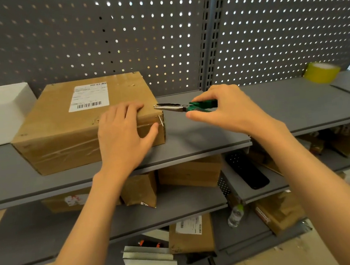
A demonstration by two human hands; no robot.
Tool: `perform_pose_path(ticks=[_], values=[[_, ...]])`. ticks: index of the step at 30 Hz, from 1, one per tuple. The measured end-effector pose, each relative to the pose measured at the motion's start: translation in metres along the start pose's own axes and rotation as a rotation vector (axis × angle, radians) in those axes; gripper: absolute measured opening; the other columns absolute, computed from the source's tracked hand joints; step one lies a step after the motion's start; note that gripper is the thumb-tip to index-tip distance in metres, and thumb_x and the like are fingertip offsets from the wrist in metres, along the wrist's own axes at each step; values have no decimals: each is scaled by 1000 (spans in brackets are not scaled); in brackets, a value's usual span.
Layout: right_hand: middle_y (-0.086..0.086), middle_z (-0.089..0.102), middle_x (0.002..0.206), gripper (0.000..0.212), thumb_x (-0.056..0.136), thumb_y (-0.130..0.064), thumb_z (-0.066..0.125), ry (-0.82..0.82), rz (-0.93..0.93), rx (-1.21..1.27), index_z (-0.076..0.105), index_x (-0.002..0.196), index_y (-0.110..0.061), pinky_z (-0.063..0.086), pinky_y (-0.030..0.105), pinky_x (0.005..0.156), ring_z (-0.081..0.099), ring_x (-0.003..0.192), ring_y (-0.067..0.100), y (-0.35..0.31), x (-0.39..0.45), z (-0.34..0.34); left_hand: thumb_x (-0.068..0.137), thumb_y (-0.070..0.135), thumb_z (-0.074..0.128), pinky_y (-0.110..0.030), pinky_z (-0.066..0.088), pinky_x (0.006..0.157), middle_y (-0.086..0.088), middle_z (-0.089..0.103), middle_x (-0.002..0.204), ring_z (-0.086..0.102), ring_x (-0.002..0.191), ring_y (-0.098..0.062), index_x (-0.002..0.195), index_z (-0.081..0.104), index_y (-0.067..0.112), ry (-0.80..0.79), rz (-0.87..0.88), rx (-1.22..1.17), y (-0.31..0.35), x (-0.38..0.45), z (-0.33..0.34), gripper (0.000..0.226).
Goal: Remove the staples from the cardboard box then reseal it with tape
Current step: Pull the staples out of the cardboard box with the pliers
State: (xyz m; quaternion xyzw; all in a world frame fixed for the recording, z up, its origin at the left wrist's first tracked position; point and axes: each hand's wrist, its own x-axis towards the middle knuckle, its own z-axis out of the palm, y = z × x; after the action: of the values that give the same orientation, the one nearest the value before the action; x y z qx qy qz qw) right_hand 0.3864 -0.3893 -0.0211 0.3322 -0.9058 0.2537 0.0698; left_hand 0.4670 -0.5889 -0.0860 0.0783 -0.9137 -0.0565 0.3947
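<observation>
Sideways, pliers (185,107) (nose leftward) at box (62,126).

cardboard box (62,126): brown corrugated card, matt; faces slightly scuffed and creased.
tape on box (71,151): clear plastic film, glossy, wrinkled across the front face.
label (88,96): white paper, matt, black print.
pliers (185,106): bare steel nose, shiny; handles in green plastic, smooth.
staple (160,121): thin bright metal wire at the box corner.
tape roll (321,72): yellowish plastic, glossy.
shelf (212,133): grey painted metal, smooth, matt.
back panel (117,31): grey perforated metal sheet, matt.
</observation>
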Motion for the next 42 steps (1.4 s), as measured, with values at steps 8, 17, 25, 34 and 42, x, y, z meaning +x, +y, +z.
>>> perform_pose_path(ticks=[8,17,25,34,42], values=[[-4,61,64,30,80,-48,60,-29,-36,-132,74,97,-27,36,25,56,48,59,12,-10,9,-8,82,51,46,-31,31,86,-7,61,111,54,103,-26,115,58,13,-14,-13,7,1,0,1,52],[-5,63,72,38,78,-50,62,-65,-36,-127,70,109,-29,36,26,65,46,61,9,-12,11,-12,82,50,50,-35,36,88,-7,61,111,54,103,-26,115,58,14,-12,-36,6,2,-1,2,50],[2,61,63,28,78,-54,60,-52,-48,-90,74,93,-34,32,26,52,43,56,13,-6,11,-9,82,52,46,-33,34,87,-6,61,111,54,103,-25,115,58,14,-13,-35,3,2,-1,3,51],[5,63,64,25,78,-50,64,-7,-56,2,75,90,-31,29,26,50,38,53,14,-7,20,-1,82,52,44,-33,35,87,-5,61,112,54,103,-25,115,58,15,-18,-40,-12,3,-1,2,52],[3,66,65,25,78,-48,65,46,-44,37,75,90,-29,39,29,58,49,60,17,-8,30,6,81,53,43,-31,34,87,-4,61,113,54,104,-23,115,57,15,-23,-42,-15,2,0,1,53]])
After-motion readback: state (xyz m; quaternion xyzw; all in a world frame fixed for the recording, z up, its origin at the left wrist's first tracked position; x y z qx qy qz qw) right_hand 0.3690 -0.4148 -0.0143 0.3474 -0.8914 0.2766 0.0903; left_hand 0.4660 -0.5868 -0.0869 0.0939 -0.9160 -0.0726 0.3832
